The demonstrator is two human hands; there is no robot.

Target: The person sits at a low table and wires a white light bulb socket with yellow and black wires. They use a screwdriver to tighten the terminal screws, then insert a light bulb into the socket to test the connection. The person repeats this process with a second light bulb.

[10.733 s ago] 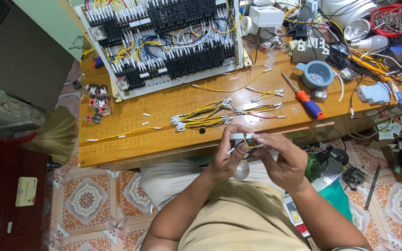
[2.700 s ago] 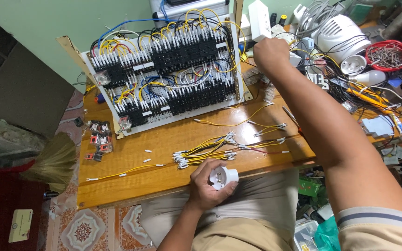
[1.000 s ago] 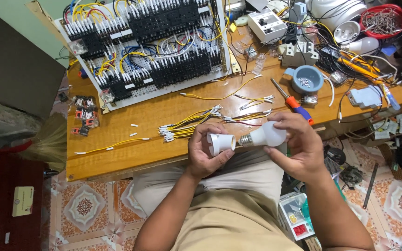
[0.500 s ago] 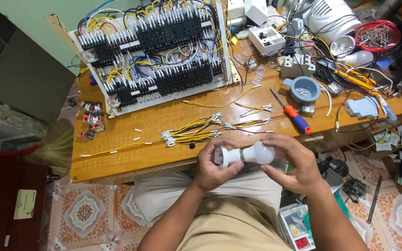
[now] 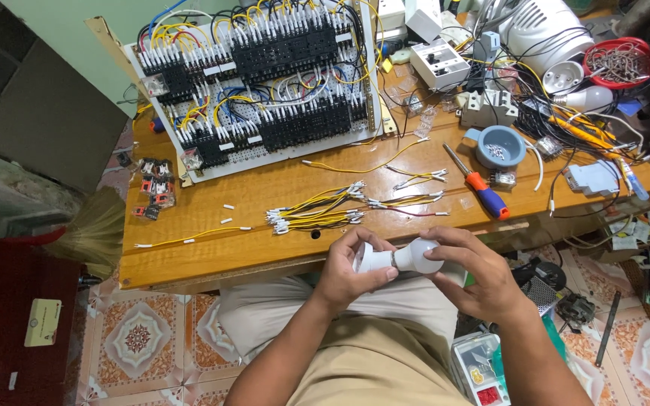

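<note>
Over my lap, just in front of the wooden workbench [image 5: 212, 248], I hold two white parts together. My left hand [image 5: 351, 271] grips a white lamp socket [image 5: 372, 260]. My right hand [image 5: 472, 274] grips a white light bulb [image 5: 419, 257] whose base meets the socket. Both hands are below the table's front edge. A bundle of yellow wires with white ends [image 5: 317, 214] lies on the table just beyond my hands.
A wired panel of black terminal blocks [image 5: 261, 83] leans at the back of the bench. An orange and blue screwdriver [image 5: 483, 192], a blue cup [image 5: 499, 146], a red bowl of small parts [image 5: 617, 62] and tangled cables lie to the right. A broom [image 5: 88, 233] stands left.
My right hand reached to the back of the bench, then came back with a bulb. Both hands now hold bulb and socket together, slightly lower and closer than half a second ago.
</note>
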